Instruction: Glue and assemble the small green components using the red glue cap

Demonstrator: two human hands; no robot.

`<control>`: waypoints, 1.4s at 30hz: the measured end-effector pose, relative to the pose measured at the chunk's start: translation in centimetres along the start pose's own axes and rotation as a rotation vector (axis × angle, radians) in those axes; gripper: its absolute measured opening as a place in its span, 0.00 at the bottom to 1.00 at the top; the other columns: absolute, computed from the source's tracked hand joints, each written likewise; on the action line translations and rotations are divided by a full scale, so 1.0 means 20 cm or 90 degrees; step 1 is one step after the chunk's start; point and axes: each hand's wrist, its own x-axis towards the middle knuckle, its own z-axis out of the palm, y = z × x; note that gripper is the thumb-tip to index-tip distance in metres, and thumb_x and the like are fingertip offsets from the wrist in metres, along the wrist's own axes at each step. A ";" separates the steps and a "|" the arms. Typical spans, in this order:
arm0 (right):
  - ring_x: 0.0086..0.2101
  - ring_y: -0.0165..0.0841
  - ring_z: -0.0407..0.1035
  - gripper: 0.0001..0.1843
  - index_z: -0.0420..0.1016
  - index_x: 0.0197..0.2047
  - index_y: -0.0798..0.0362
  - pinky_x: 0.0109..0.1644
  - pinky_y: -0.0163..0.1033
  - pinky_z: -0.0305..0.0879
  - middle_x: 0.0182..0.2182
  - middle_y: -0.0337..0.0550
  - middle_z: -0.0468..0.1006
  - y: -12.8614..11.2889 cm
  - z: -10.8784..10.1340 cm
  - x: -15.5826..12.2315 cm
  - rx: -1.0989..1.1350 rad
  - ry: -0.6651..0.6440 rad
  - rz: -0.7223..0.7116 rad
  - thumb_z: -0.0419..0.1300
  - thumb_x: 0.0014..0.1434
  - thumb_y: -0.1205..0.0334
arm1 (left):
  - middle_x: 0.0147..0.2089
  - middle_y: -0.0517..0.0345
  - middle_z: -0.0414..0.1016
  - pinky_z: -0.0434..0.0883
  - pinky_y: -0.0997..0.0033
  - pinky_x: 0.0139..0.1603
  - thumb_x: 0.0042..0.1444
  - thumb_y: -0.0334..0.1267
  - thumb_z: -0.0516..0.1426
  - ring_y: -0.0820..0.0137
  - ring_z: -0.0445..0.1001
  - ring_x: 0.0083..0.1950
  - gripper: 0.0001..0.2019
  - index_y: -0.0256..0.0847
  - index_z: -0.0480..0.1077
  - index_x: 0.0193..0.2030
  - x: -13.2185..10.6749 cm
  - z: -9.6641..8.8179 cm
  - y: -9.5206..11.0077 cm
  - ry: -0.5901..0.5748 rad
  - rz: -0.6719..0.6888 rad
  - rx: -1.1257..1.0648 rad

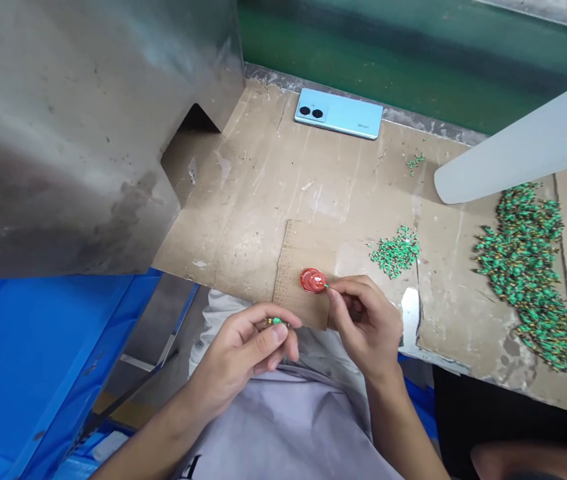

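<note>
Your left hand [241, 353] pinches small green component [276, 321] in closed fingers; right hand [363, 327] grips green-tipped piece [325, 285] at red disc [312, 281] on cardboard [263, 200]. Small green pile [394, 252] nearby; much larger heap [523, 273] further right.

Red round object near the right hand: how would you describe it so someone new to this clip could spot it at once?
On the cardboard-covered bench, a smaller cardboard piece lies at the edge nearest the person. On it sits a shiny round red disc, right at the fingertips of the right hand. It is the only red thing, beside a heap of small green parts.
</note>
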 end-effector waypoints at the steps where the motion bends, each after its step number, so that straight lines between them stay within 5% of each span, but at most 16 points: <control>1: 0.29 0.31 0.70 0.09 0.78 0.44 0.48 0.30 0.38 0.63 0.35 0.38 0.80 0.00 0.00 0.00 -0.001 -0.001 -0.003 0.65 0.71 0.73 | 0.30 0.55 0.78 0.54 0.78 0.27 0.58 0.53 0.75 0.78 0.64 0.26 0.18 0.40 0.87 0.43 0.00 0.00 0.00 0.007 0.000 0.007; 19: 0.30 0.29 0.69 0.10 0.78 0.46 0.48 0.31 0.36 0.63 0.36 0.37 0.79 0.00 0.00 0.00 -0.004 -0.008 -0.004 0.64 0.71 0.75 | 0.36 0.51 0.82 0.60 0.78 0.28 0.62 0.47 0.73 0.78 0.67 0.29 0.12 0.42 0.90 0.47 0.01 0.02 0.00 -0.028 0.043 -0.032; 28: 0.29 0.30 0.68 0.09 0.78 0.45 0.48 0.29 0.37 0.61 0.35 0.37 0.79 0.00 0.01 0.01 -0.014 -0.004 -0.004 0.64 0.71 0.74 | 0.33 0.55 0.84 0.58 0.79 0.25 0.64 0.48 0.73 0.78 0.67 0.25 0.15 0.40 0.80 0.49 0.00 0.00 -0.02 -0.038 0.034 -0.036; 37: 0.28 0.31 0.69 0.08 0.78 0.43 0.48 0.29 0.38 0.63 0.33 0.38 0.79 0.00 0.01 0.02 -0.023 0.005 -0.006 0.64 0.71 0.73 | 0.32 0.54 0.81 0.60 0.79 0.26 0.56 0.50 0.77 0.78 0.68 0.27 0.16 0.38 0.86 0.38 -0.01 0.00 0.00 0.012 0.053 -0.010; 42: 0.28 0.32 0.69 0.07 0.78 0.43 0.48 0.30 0.38 0.64 0.33 0.38 0.78 0.01 0.01 0.02 -0.026 0.022 -0.001 0.64 0.72 0.71 | 0.27 0.58 0.77 0.60 0.81 0.26 0.52 0.50 0.79 0.78 0.68 0.26 0.19 0.39 0.85 0.41 -0.02 -0.01 0.00 0.042 0.043 -0.027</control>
